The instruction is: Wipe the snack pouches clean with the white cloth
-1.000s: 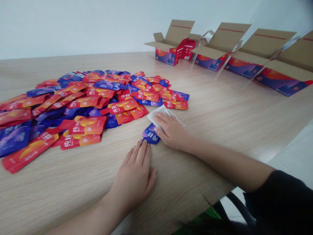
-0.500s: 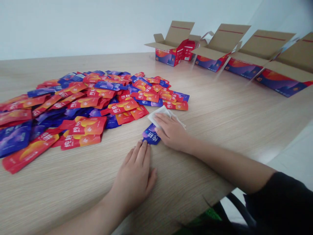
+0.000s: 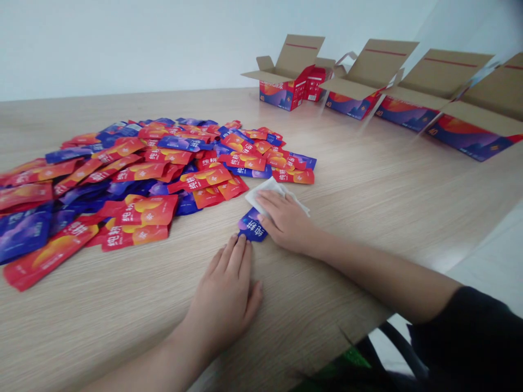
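A blue pouch (image 3: 253,227) with white lettering lies flat on the table between my hands. My left hand (image 3: 224,288) is open and lies palm down, its outstretched fingertips resting on the pouch's near end. Over the far end of the same pouch is a folded white cloth (image 3: 256,197). My right hand (image 3: 285,220) holds this cloth under its fingers, pressed down flat, with the thumb beside the lettering. The cloth and fingers hide the rest of the pouch. Just beyond lies a large heap of red-orange pouches (image 3: 208,178) and blue pouches (image 3: 186,143).
Several open cardboard boxes stand along the back right of the wooden table (image 3: 351,179), among them one at the left end of the row (image 3: 275,97) and one at the right (image 3: 466,139). A pale wall (image 3: 122,43) rises behind the table.
My right hand and the cloth have shifted very slightly to the left over the pouch. My left hand and the heap look the same.
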A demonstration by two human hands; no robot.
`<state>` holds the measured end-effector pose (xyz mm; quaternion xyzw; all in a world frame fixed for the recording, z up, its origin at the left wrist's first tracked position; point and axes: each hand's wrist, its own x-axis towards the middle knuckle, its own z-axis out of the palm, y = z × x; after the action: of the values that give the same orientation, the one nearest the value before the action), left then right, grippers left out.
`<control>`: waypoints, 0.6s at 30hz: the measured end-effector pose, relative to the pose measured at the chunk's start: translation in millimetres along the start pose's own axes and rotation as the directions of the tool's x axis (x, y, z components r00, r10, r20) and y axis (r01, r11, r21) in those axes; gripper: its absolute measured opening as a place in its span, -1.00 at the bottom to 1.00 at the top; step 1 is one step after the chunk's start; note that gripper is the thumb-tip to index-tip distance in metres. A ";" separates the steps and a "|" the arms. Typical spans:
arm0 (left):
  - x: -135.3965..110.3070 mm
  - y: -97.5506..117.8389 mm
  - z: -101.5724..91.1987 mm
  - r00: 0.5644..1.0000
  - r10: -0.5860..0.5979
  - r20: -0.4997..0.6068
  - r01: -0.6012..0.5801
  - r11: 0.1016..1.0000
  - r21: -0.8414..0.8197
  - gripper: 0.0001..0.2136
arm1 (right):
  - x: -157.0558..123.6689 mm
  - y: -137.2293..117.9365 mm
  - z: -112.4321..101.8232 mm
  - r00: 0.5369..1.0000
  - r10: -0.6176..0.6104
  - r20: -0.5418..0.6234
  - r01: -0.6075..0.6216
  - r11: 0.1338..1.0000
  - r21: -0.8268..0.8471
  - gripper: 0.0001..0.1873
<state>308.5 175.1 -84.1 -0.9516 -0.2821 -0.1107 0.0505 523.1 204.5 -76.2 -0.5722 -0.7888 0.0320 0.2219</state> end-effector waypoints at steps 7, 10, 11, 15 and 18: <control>1.9 0.5 -3.5 1.000 0.002 0.008 -0.002 1.000 -0.010 -0.53 | -8.3 -26.7 -1.2 0.962 -0.244 0.123 0.229 0.966 0.123 -0.48; 0.8 -0.3 -2.1 1.000 0.011 0.004 -0.011 1.000 0.008 -0.47 | -0.5 -2.0 -5.1 0.994 -0.089 0.065 0.083 0.992 0.094 -0.50; 0.4 -0.5 -1.4 1.000 0.008 0.005 -0.008 1.000 0.011 -0.47 | 1.9 6.0 -5.3 0.999 -0.028 0.037 0.025 0.997 0.071 -0.50; -0.4 -0.5 0.0 1.000 0.004 -0.008 -0.004 1.000 0.012 -0.47 | 2.7 8.7 -0.3 0.999 0.042 -0.015 -0.042 0.999 -0.018 -0.47; 0.3 0.1 -0.6 1.000 0.015 -0.020 -0.015 1.000 0.014 -0.48 | -5.1 -15.9 3.7 0.993 -0.111 0.030 0.111 0.994 0.003 -0.46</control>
<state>308.8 175.1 -83.5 -0.9522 -0.2752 -0.1178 0.0608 508.8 195.2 -76.3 -0.5269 -0.8226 0.0290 0.2119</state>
